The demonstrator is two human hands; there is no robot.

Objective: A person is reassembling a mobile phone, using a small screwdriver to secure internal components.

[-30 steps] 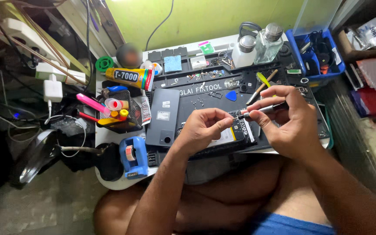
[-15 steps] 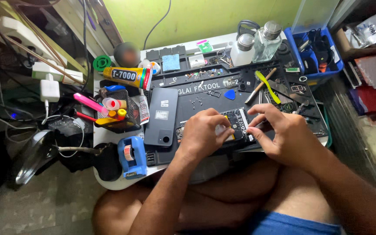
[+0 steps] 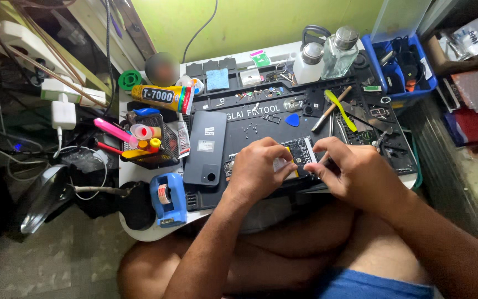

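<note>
Phone (image 3: pixel 297 158) sits opened up, face down on the mat (image 3: pixel 261 119), left hand (image 3: pixel 258 171) clamped on it for steadiness, right hand (image 3: pixel 355 171) fingertips pinched together over its insides.

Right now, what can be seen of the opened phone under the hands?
The opened phone lies flat on the dark repair mat, back cover off, showing dark boards, a yellow strip and a pale patch. Most of it is hidden. The left hand presses on its left part; the right hand pinches at its right edge. The removed grey back cover lies apart, to its left.
</note>
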